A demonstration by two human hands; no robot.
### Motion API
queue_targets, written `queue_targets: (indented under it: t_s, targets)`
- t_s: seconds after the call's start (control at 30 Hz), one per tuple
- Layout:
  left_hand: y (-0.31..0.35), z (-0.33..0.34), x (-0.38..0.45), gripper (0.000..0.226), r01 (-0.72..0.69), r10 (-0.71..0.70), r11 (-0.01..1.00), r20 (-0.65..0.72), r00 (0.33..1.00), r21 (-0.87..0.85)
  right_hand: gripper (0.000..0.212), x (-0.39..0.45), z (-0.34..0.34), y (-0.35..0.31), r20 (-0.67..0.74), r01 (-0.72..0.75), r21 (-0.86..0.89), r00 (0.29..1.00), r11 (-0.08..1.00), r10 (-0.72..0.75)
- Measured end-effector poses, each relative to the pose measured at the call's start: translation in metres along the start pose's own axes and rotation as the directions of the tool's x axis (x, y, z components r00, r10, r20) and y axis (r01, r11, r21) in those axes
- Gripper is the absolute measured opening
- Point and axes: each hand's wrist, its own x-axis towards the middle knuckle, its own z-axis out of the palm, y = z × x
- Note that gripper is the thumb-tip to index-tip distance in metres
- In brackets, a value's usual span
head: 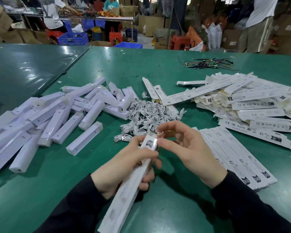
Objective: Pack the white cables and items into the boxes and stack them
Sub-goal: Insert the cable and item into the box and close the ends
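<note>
— Here, at the green packing table [166, 207]: a worker's left hand [124, 165] is wrapped round a long white box [124, 190], fingers curled under it, thumb across the top. The box runs on a slant, its near end low toward the worker's lap, its far end raised toward the pile of white cables [149, 115].

— And the other hand?

— The right hand [188, 148] sits at that far end, to the right of the opening and just touching it. Its fingers [165, 142] are bent toward the end flap, and something thin and white shows between them. I cannot tell whether it is a pinched cable or the flap itself.

— So which way does the work go?

— Along the box's long axis, I would judge. Anything going in must travel from the far mouth back toward the worker, and the right hand is the nearer one to that mouth; the left only steadies.

— The rest of the stock?

— White bar-shaped items [57, 118] are heaped to the left, flat unfolded cartons [250, 101] to the right, and a row of closed boxes [233, 157] lies side by side just right of the hands.
</note>
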Motion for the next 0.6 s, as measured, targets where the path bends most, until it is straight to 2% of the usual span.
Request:
queue_targets:
  t_s: [0.07,0.13,0.2,0.27,0.33,0.6]
  targets:
    - [0.002,-0.001,0.002,0.054,-0.058,0.054,0.991,-0.037,0.998,-0.119,0.018,0.001,0.000,0.002,-0.094,-0.005,0.046,0.996,0.999,0.009]
    - [-0.002,0.000,-0.002,0.058,-0.144,0.144,0.976,-0.008,0.990,-0.162,0.012,0.002,-0.001,0.003,-0.154,0.000,0.036,0.988,0.999,0.005]
    - [-0.003,0.003,-0.009,0.046,-0.231,0.234,0.968,0.018,0.972,-0.099,0.009,0.001,-0.001,0.004,-0.148,0.012,0.022,0.989,1.000,-0.009]
    - [-0.003,0.002,-0.010,0.040,-0.276,0.277,0.960,0.022,0.961,-0.033,0.020,0.000,0.000,0.003,-0.106,0.024,0.027,0.994,0.999,-0.021]
    - [-0.002,0.002,-0.009,0.036,-0.313,0.312,0.949,0.013,0.950,0.031,0.022,-0.001,0.002,0.002,-0.060,0.021,0.062,0.998,0.998,-0.017]
    - [-0.005,0.008,-0.009,0.034,-0.353,0.352,0.931,0.023,0.936,0.097,0.011,-0.002,0.004,0.002,-0.029,0.035,0.133,0.999,0.991,-0.031]
